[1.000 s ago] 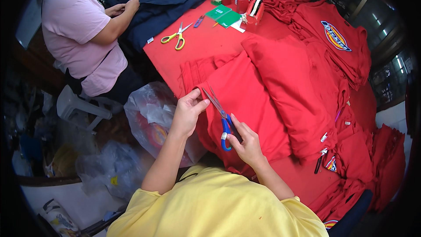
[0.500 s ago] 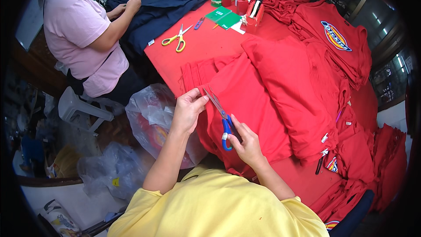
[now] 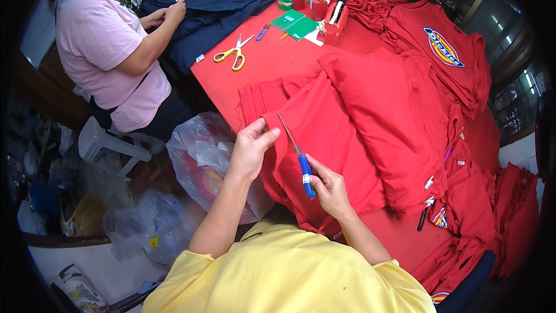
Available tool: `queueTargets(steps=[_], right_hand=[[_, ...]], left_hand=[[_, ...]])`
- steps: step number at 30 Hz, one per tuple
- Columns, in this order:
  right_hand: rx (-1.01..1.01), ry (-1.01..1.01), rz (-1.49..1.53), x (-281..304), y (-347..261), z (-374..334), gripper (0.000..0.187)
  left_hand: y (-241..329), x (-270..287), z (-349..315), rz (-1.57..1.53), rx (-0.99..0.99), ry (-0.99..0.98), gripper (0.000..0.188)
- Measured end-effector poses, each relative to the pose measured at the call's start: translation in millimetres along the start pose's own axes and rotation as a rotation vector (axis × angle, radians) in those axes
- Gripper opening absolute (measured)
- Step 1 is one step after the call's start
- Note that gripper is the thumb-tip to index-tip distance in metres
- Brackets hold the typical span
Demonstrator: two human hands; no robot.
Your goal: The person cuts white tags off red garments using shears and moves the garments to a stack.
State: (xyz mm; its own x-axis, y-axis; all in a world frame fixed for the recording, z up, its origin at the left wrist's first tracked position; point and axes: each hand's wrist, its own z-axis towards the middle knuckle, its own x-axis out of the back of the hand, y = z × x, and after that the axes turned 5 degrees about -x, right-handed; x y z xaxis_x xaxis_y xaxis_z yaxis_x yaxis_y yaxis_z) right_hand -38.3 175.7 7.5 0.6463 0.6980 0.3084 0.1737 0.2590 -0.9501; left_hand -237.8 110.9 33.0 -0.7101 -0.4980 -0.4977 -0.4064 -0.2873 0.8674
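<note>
My left hand (image 3: 249, 152) pinches the edge of a red garment (image 3: 341, 156) between thumb and fingers, at the near left of the table. My right hand (image 3: 331, 191) grips a pair of scissors (image 3: 305, 168) with blue handles. Their blades point away from me, just right of my left fingertips, and show nearly edge-on, so I cannot tell how far apart they are. The garment lies loosely spread in front of me, with a folded red garment (image 3: 382, 122) over its right side.
Yellow-handled scissors (image 3: 236, 54), a green card (image 3: 298, 25) and a red tape dispenser (image 3: 332, 23) lie farther back. Piled red shirts (image 3: 437, 52) fill the right. A person in pink (image 3: 107, 46) handles dark cloth (image 3: 214, 8). Plastic bags (image 3: 200, 145) and a white stool (image 3: 110, 145) stand left.
The scissors have turned from showing spread blades and handle loops to an almost edge-on view, and moved slightly right. My left hand keeps its pinch on the garment, shifting only a little.
</note>
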Motion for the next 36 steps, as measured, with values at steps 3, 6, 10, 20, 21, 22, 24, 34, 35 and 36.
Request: queueTargets(steps=[3,6,10,20,21,22,24,34,35,36], right_hand=[[0.133,0.026,-0.17,1,-2,-1,0.053],[0.194,0.052,-0.259,1,-4,1,0.057],[0.181,0.058,-0.255,0,-9,6,0.058],[0.033,0.0,-0.075,3,-12,6,0.051],[0.04,0.003,-0.083,2,-8,5,0.051],[0.048,0.006,-0.091,1,-8,5,0.05],[0.115,0.011,-0.134,3,-16,7,0.05],[0.041,0.0,-0.119,1,0,10,0.05],[0.082,0.006,-0.143,0,-2,10,0.05],[0.122,0.014,-0.167,0,-4,9,0.051]], left_hand=[[-2,6,7,-0.058,-0.037,0.06,0.025],[5,3,5,-0.016,-0.028,0.047,0.029],[8,-5,-1,0.053,0.017,0.078,0.03],[10,-10,-3,-0.005,-0.011,0.037,0.033],[10,-10,-4,-0.009,-0.011,0.032,0.034],[10,-10,-4,-0.013,-0.01,0.026,0.035],[9,-6,-5,0.009,0.016,0.003,0.037],[3,0,0,-0.093,0.021,0.057,0.031],[1,3,3,-0.078,0.006,0.059,0.03],[-1,4,5,-0.063,-0.007,0.06,0.028]])
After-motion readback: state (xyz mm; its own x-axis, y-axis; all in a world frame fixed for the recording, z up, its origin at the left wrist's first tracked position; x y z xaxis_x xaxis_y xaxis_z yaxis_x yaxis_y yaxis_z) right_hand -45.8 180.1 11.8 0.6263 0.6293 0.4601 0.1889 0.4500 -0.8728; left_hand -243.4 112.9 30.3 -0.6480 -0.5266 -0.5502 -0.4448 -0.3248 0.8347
